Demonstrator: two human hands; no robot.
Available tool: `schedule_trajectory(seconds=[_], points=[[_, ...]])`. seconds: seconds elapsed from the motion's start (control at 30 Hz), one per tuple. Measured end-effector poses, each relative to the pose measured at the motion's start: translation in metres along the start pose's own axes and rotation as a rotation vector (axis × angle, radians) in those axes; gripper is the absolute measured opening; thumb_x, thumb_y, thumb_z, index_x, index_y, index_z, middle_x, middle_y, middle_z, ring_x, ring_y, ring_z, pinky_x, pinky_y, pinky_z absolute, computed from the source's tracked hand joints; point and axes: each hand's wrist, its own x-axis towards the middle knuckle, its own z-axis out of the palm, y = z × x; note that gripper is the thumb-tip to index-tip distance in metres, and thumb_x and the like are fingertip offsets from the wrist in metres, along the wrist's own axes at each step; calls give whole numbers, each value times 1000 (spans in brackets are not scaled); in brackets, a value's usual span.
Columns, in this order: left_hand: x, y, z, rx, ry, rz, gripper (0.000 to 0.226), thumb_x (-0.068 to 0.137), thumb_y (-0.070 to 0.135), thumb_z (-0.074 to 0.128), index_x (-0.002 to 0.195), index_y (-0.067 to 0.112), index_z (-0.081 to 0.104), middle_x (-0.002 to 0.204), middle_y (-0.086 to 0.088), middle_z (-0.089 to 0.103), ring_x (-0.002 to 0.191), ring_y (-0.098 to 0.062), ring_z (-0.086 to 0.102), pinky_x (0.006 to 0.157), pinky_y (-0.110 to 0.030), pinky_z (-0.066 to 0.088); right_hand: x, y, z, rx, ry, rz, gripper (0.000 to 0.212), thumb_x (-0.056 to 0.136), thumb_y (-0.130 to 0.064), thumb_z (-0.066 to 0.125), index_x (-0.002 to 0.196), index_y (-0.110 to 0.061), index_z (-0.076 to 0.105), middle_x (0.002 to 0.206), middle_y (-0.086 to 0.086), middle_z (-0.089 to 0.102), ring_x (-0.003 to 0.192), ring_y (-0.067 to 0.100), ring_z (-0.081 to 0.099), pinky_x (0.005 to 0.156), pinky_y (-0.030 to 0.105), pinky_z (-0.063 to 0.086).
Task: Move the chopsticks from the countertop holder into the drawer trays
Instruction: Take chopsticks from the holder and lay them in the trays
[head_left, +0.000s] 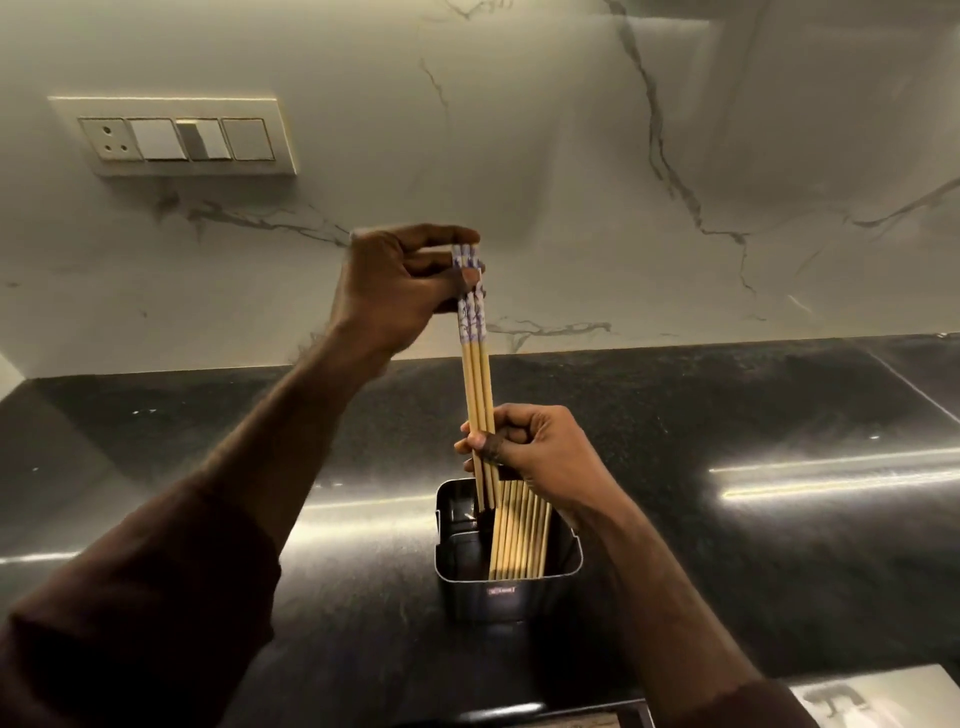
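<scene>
Chopsticks, lifted set (477, 364) — three counted, bamboo with blue-and-white patterned tops, held near upright above the holder, lower tips at its rim.
Chopsticks, remaining (519, 530) — roughly ten or so, standing packed in the right half of the holder; exact count not legible.
Holder (506, 597) — one, dark metal, square, on the black countertop (779, 415).
Left hand (400, 280) — fingers curled, pinching the patterned tops of the three.
Right hand (530, 447) — fingers curled around the shafts just above the holder; whether it also grips the remaining sticks cannot be told.
Handling note: lift straight up until tips clear the rim, keeping the three parallel and pinched together — a tilt would likely snag the neighbours.
Wall switch plate (174, 136) — one, on the marble backsplash. Drawer trays — not in view.
</scene>
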Motion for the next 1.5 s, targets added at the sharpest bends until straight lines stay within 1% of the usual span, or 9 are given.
schedule_trajectory(seconds=[0.23,0.47,0.53,0.6,0.77,0.87,1.0,1.2,1.5], points=[[-15,45,-13,-51,10,48,32,82,-5,69,109,13,67,94,-9,73,82,-23,74,72,-36,61,-41,-36,11,-4,37,-81,16,88,-9,66,104,-8,70,91,8,76,84,19,75,76,28,59],[-69,82,-10,-163,-76,50,39,80,-3,72,116,11,65,94,-10,74,84,-24,74,70,-36,61,-115,-50,32,-12,157,-64,19,88,-8,68,106,-3,70,92,14,76,88,28,74,84,44,60],[-92,85,-8,-187,-92,55,43,78,-5,73,115,15,65,89,-5,75,83,-23,74,68,-35,61,-138,-48,40,4,165,-41,20,88,-6,67,107,-1,69,94,15,75,88,27,74,81,41,60],[-113,87,-3,-200,-111,49,45,77,-7,73,115,17,64,87,-2,76,83,-22,74,67,-33,61,-163,-45,46,1,178,-33,21,88,-5,66,109,-2,69,97,15,75,88,23,74,77,33,60],[-158,90,26,-219,-196,-33,47,76,-6,75,116,16,66,83,-3,77,81,-23,75,69,-37,61,-230,-29,49,-12,247,34,19,89,-6,65,107,-7,70,92,9,77,85,19,75,73,27,59],[-183,103,57,-239,-236,-42,47,77,-6,74,118,14,64,85,-2,76,82,-18,75,66,-30,60,-272,-25,31,-59,322,71,15,89,-9,67,103,-7,71,89,10,77,82,21,75,71,27,60],[-211,120,112,-265,-292,-50,48,77,-4,75,119,14,64,91,-10,75,85,-21,74,73,-40,61,-327,-20,-3,-88,410,117,15,89,-9,66,103,-4,71,89,12,76,78,18,75,65,22,58],[-249,134,220,-283,-350,-81,46,77,-2,74,119,14,64,95,-12,75,86,-22,74,75,-45,61,-408,3,-75,-92,505,193,17,88,-10,68,102,-2,72,90,15,76,79,26,74,71,33,62],[-301,124,373,-254,-267,-202,44,80,-1,72,120,14,64,95,-6,74,83,-13,74,70,-26,60,-485,60,-201,-116,475,351,17,88,-13,70,99,-2,73,90,13,77,82,26,74,75,35,61]])
